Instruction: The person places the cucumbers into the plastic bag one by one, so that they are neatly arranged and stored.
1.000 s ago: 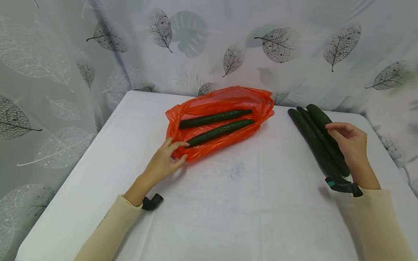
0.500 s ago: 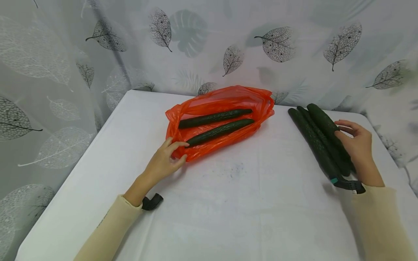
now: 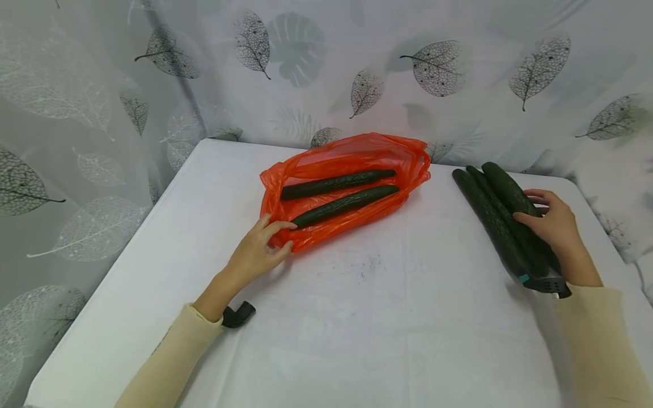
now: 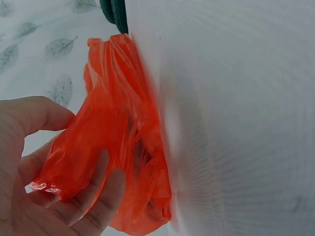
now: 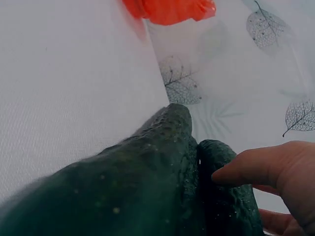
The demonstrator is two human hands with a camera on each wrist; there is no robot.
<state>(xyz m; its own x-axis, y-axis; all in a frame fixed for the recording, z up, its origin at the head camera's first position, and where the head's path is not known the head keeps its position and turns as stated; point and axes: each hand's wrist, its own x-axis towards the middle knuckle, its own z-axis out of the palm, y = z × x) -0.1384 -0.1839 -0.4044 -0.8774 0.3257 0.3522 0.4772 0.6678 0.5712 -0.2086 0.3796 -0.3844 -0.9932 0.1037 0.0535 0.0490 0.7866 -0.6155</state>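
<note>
since a second ago, the right hand (image 3: 553, 221) has come down from above the loose cucumbers to the outer side of the three, its pinched fingertips now parted around the right cucumber (image 3: 508, 190); the left hand (image 3: 255, 252) has hardly shifted. the right hand's thumb lies on top of that cucumber and its fingers go down the far side, so the grip is clamped on it. the cucumber rests on the white-covered table (image 3: 377, 317), side by side with the middle cucumber (image 3: 517, 232) and the left cucumber (image 3: 490, 226), all three slanting the same way. the left hand curls round the near-left end of the red plastic bag (image 3: 357, 150), thumb and forefinger apart with thin film between them. two more lie in the bag: a far cucumber (image 3: 339, 184) and a near cucumber (image 3: 347, 207), roughly parallel and apart. the left forefinger reaches the near one's end; whether it touches, i cannot tell. behind the table hangs a leaf-printed curtain (image 3: 336, 62).
</note>
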